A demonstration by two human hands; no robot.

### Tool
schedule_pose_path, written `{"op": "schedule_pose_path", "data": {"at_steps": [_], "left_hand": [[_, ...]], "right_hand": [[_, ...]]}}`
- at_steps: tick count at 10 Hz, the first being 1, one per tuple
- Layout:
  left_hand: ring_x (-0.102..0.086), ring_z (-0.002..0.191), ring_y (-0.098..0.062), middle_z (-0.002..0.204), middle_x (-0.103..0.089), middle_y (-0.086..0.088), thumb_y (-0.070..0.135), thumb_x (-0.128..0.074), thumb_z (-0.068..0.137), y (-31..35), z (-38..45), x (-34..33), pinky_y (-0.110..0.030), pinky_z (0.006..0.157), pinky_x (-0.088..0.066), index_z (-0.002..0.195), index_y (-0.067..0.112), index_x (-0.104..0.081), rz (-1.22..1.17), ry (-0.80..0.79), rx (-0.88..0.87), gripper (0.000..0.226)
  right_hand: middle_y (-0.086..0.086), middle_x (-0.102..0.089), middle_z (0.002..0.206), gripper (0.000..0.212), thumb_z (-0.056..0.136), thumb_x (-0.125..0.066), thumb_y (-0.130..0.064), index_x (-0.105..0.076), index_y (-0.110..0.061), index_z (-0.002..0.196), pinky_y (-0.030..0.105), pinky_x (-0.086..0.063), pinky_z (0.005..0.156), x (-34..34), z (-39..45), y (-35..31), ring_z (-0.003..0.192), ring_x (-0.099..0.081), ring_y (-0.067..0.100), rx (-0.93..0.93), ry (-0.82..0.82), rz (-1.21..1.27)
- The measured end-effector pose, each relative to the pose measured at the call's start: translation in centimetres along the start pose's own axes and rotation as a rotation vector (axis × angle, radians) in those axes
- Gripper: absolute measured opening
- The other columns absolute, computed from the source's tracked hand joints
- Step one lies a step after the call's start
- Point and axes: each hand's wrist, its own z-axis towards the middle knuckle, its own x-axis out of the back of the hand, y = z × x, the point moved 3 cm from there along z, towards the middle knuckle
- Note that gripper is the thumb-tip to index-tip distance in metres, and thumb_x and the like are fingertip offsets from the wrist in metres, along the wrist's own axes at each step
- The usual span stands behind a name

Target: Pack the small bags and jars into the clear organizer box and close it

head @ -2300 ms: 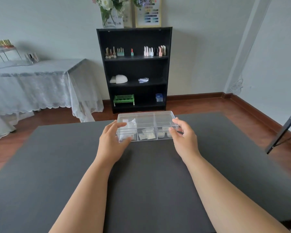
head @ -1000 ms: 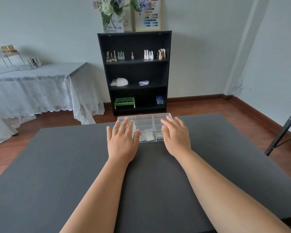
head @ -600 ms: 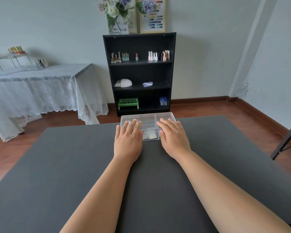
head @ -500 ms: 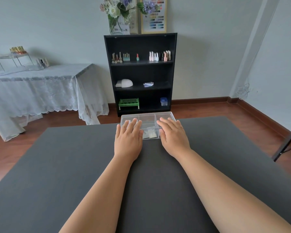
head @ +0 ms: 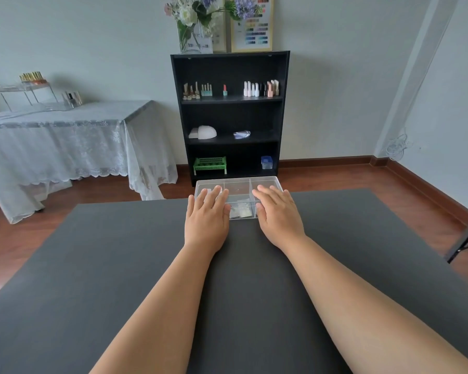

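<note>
Neither grip holds anything: the left hand (head: pixel 207 221) and right hand (head: pixel 278 214) lie flat, fingers spread, palms down on the lid of the clear organizer box (head: pixel 239 188) at the far edge of the dark worktop (head: pixel 92 265). Small bags (head: pixel 239 211) show inside. Uneven pressing could skid the box off that edge, or leave the lid unlatched.

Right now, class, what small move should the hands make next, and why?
Probably lift both hands off. The left hand and right hand lie flat on the box, whose lid looks shut with small bags inside, and the table shows nothing left to pack.
</note>
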Motion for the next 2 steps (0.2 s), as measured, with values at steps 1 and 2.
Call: {"op": "schedule_pose_path", "data": {"at_steps": [1,2], "left_hand": [[-0.001,0.148,-0.025,0.161,-0.014,0.003,0.039,-0.022,0.101,-0.1,-0.1,0.2,-0.042,0.116,0.006,0.151,0.026,-0.018,0.017,0.041,0.02,0.052],[0.014,0.147,-0.02,0.162,0.003,0.008,0.046,-0.02,0.099,0.2,-1.1,0.8,-0.041,0.113,0.015,0.152,0.028,-0.001,-0.025,0.086,0.015,0.06]], "right_hand": [[0.003,-0.035,0.154,0.045,0.1,-0.041,-0.018,-0.039,-0.016,0.145,0.04,0.0,0.117,-0.1,-0.1,0.0,0.146,-0.018,0.026,0.028,0.043,-0.02],[0.002,-0.025,0.158,0.053,0.097,-0.045,-0.015,-0.031,-0.018,0.148,0.041,0.003,0.117,1.1,-1.0,-0.3,0.147,-0.01,0.024,0.009,0.158,0.056]]}}
